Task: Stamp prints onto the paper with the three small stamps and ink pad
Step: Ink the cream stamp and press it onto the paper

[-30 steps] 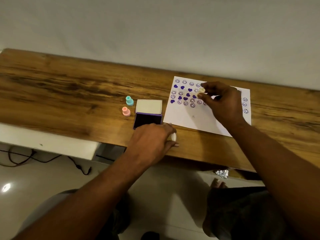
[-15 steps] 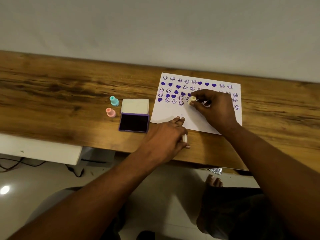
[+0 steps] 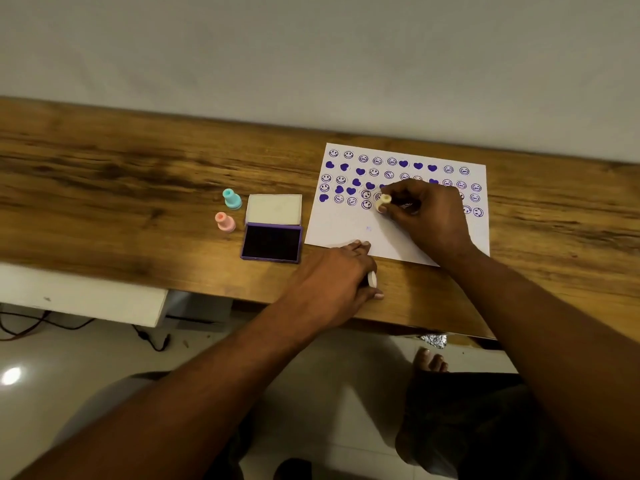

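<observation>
A white paper (image 3: 349, 230) lies on the wooden table, its upper half filled with several purple smiley and heart prints. My right hand (image 3: 427, 216) pinches a small cream stamp (image 3: 383, 203) and holds its base down on the paper, just below the lowest row of prints. My left hand (image 3: 334, 282) rests at the table's front edge. Its fingertips touch the paper's near edge, and a small white cap (image 3: 372, 279) is tucked under the thumb. The ink pad (image 3: 272, 243) lies open left of the paper, lid flipped back. A teal stamp (image 3: 232, 199) and a pink stamp (image 3: 225, 222) stand left of it.
The wooden table (image 3: 121, 188) runs along a plain white wall. A white shelf (image 3: 79, 299) sticks out under its front left, with cables on the floor below. My legs and a bare foot (image 3: 429, 362) are under the table edge.
My left hand slid right from in front of the ink pad to the paper's near edge. My right hand brought the cream stamp down and left onto the paper below the prints.
</observation>
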### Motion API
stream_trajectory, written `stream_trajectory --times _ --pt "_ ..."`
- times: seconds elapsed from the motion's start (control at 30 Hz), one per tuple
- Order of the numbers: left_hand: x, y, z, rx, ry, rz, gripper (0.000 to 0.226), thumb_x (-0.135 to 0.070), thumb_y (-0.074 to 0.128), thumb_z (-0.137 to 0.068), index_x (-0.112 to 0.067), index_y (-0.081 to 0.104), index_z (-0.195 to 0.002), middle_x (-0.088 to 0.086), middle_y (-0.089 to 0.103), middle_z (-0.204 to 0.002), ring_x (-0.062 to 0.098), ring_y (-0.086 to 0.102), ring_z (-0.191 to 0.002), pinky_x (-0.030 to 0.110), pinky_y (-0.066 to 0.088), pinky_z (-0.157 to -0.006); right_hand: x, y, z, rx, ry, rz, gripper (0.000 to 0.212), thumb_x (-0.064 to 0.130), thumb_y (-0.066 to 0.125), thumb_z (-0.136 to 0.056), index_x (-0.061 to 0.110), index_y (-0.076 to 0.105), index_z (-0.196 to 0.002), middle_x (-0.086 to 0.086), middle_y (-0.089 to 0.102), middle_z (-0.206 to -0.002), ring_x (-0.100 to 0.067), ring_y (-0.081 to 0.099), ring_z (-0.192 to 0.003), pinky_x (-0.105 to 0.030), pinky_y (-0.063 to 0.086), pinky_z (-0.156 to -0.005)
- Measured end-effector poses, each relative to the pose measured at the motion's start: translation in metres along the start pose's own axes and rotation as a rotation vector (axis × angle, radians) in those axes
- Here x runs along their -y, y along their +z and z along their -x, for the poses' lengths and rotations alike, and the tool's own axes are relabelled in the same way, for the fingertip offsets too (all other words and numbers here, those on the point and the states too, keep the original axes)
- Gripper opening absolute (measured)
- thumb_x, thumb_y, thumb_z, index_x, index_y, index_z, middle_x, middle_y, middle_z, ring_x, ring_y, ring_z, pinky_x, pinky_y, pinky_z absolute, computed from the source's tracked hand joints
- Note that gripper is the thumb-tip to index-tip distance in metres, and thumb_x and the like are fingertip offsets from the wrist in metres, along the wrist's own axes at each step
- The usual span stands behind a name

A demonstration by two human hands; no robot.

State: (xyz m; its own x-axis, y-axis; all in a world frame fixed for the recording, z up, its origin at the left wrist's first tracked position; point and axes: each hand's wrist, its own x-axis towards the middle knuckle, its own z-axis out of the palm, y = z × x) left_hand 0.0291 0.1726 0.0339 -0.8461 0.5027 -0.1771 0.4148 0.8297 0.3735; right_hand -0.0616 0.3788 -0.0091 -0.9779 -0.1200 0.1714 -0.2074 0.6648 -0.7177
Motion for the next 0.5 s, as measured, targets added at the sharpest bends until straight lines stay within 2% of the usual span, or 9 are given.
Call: stream_trajectory --times 0.27,0.43,0.5 --pt "0.0001 -0.0002 -0.001 0.023 -0.016 0.002 0.046 -0.053 0.062 -0.098 -0.026 0.065 -0.135 0.0 0.04 -0.165 0.018 0.036 -0.152 0.04 0.04 -0.115 0.0018 0.0003 0.0011 -0.002 -0.001 0.02 0.026 0.034 0.084 -0.09 0.027 0.08 -0.115 0.012 0.079 -0.1 -0.001 0.072 -0.09 -0.008 0.05 -0.081" --pt "-0.0001 0.0004 -0.0024 0.044 -0.029 0.013 0.047 -0.053 0.063 -0.098 -0.026 0.064 -0.136 0.0 0.039 -0.166 0.02 0.036 -0.153 0.044 0.04 -0.116 0.0042 -0.0013 0.0029 -0.017 -0.046 0.102 0.026 0.035 0.081 -0.093 0.02 0.081 -0.114 0.002 0.081 -0.104 -0.012 0.074 -0.093 -0.029 0.058 -0.085" --pt "-0.0005 0.0011 -0.0029 0.04 -0.029 0.006 0.047 -0.053 0.063 -0.098 -0.026 0.064 -0.136 0.0 0.039 -0.166 0.019 0.036 -0.153 0.043 0.04 -0.116 0.0048 0.001 0.0042 -0.038 -0.039 0.129 0.026 0.036 0.081 -0.093 0.019 0.081 -0.112 0.001 0.081 -0.101 -0.014 0.074 -0.089 -0.03 0.057 -0.082"
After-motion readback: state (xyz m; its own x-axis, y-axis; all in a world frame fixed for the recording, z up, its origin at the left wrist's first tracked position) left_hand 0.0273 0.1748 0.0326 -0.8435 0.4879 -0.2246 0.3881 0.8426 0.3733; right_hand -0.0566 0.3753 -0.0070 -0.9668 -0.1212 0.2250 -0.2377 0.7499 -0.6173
